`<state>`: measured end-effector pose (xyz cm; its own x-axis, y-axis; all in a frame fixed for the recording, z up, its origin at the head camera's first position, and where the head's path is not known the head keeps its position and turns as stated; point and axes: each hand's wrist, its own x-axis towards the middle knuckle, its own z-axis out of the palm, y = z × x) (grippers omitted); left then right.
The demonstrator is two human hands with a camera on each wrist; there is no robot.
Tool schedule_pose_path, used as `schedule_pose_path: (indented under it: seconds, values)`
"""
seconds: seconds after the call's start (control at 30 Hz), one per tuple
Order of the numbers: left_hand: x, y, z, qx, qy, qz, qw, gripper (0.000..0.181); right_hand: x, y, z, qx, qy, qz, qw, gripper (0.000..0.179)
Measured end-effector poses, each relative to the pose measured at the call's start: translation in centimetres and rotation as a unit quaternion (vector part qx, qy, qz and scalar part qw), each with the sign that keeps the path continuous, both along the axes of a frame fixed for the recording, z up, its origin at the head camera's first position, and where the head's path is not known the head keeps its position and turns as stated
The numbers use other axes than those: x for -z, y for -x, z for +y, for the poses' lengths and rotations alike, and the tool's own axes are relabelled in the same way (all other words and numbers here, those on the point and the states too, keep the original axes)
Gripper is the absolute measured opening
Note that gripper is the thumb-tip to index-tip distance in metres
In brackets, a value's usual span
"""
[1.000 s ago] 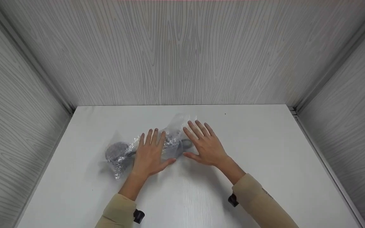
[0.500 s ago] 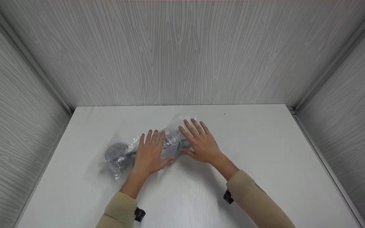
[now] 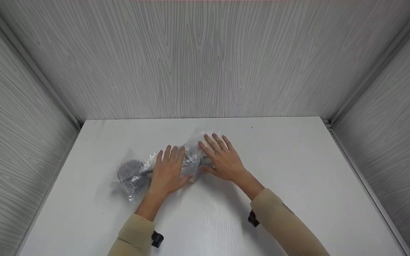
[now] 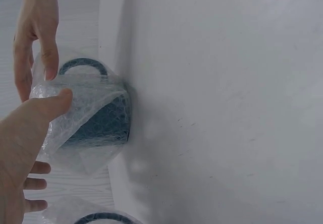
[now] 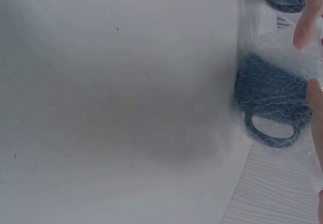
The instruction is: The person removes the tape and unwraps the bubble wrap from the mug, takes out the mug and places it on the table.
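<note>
A dark mug (image 5: pixel 272 85) lies wrapped in clear bubble wrap (image 4: pixel 83 90), its looped handle showing at the right end. My left hand (image 3: pixel 167 174) spreads over the left part of this wrapping, fingers straight and thumb out toward the mug. The right hand (image 3: pixel 224 161) lies at the handle end, fingers extended over the wrap's edge and thumb beside the handle. In the left wrist view both thumbs are close to the wrapped mug. Left of my left hand sits a second bubble-wrapped dark mug (image 3: pixel 130 170); part of it shows at the top of the right wrist view.
The mugs lie on a white tabletop (image 3: pixel 279 160). A wood-grain panel (image 3: pixel 205 60) stands behind it, with similar panels on the left and right. Black wrist devices (image 3: pixel 157 239) sit under both sleeves.
My right hand has shifted left, toward the left hand, and now covers more of the mug's handle end. The left hand and both mugs have hardly moved.
</note>
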<state>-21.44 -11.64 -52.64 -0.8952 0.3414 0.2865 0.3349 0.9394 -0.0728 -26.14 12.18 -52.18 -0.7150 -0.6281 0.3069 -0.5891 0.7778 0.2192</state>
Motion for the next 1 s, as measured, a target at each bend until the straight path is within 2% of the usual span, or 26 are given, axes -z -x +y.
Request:
schedule_pose_path:
  seconds: [0.3,0.47,0.67,0.9,1.0]
  values:
    - [-0.2,0.5,0.2,0.0,-0.016,-0.023,0.9996,0.099,0.2,0.1,-0.1,0.001,0.0,-0.001,1.0,0.085]
    - [-0.1,0.6,0.4,0.002,-0.019,-0.014,0.9997,0.098,0.3,0.1,0.0,0.006,-0.005,-0.008,0.9999,0.083]
    - [0.1,0.5,0.7,0.007,-0.022,-0.002,0.9997,0.095,0.4,0.0,0.1,0.014,-0.018,0.006,0.9997,0.082]
    - [0.1,0.3,0.9,0.004,-0.045,-0.028,0.9986,0.093,0.5,-0.1,0.4,0.007,-0.013,0.014,0.9998,0.082]
    - [0.0,0.3,1.1,0.005,-0.048,-0.028,0.9984,0.093,0.4,-0.2,0.6,0.01,-0.017,0.011,0.9997,0.081]
